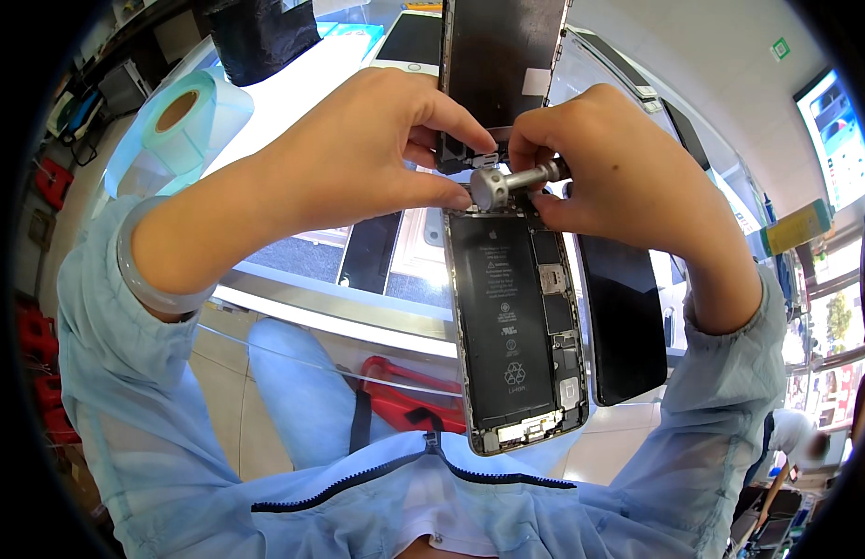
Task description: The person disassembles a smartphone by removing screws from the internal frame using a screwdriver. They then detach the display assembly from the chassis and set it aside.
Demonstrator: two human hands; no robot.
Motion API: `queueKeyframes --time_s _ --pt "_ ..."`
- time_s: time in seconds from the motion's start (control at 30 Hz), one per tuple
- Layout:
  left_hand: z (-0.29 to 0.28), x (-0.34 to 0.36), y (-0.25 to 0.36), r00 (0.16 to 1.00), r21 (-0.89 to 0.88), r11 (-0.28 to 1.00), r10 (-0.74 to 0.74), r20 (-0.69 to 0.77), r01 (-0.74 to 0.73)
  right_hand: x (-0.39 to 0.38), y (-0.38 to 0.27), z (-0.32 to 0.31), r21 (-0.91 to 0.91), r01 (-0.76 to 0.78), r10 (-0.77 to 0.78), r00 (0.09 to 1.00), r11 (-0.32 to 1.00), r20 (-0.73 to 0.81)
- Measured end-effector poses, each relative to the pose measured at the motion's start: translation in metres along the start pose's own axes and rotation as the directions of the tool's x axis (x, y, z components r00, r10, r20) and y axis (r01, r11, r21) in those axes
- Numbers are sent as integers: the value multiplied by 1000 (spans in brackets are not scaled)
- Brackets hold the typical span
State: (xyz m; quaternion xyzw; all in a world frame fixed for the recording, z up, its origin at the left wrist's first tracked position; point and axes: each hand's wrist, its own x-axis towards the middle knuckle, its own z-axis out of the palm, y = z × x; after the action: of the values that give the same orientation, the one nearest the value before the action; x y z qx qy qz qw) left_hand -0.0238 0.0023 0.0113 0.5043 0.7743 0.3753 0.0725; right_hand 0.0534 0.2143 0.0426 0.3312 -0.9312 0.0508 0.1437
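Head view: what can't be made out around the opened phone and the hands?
In the head view:
Silver metal tool, far end: hidden by the right hand.
Screen assembly, top end: cut off by the upper edge.
Opened phone, parts beneath the tool: hidden by it.
Black object, upper left: top also cut off.

A pale, smooth wall [730, 70] rises at the upper right, carrying a small green square sign [780, 48] and, farther along, a brightly lit screen [837, 140], below which windows [840, 321] let in strong daylight. Beige floor tiles [213, 391] with thin grout lines spread beneath a white-edged counter [330, 324], part of whose top glows white, and a red stool [404, 401] stands under it. At the far left, more red stools [50, 182] line the dim side, below a dark shelf [125, 37].
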Motion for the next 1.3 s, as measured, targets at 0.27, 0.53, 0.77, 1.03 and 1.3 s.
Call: queueKeyframes --time_s 0.27,0.53,0.77,1.03,1.3 --pt "1 0 4 1000 -12 1000 8 -13 -9 -7 2 -5 98 -96 96 995 991 5" --pt "2 0 4 999 -14 999 29 -16 -30 -8 0 -11 123 -140 140 990 982 13" --pt "1 1 7 1000 -11 1000 17 -4 -17 -11 2 0 85 -39 45 996 996 -77" --pt "2 1 4 1000 -11 1000 13 -7 -13 -13 -6 3 -60 -35 29 995 998 -98" --pt "2 1 4 999 2 999 38 -10 -38 -15 -2 -1 43 -70 73 995 997 -73"
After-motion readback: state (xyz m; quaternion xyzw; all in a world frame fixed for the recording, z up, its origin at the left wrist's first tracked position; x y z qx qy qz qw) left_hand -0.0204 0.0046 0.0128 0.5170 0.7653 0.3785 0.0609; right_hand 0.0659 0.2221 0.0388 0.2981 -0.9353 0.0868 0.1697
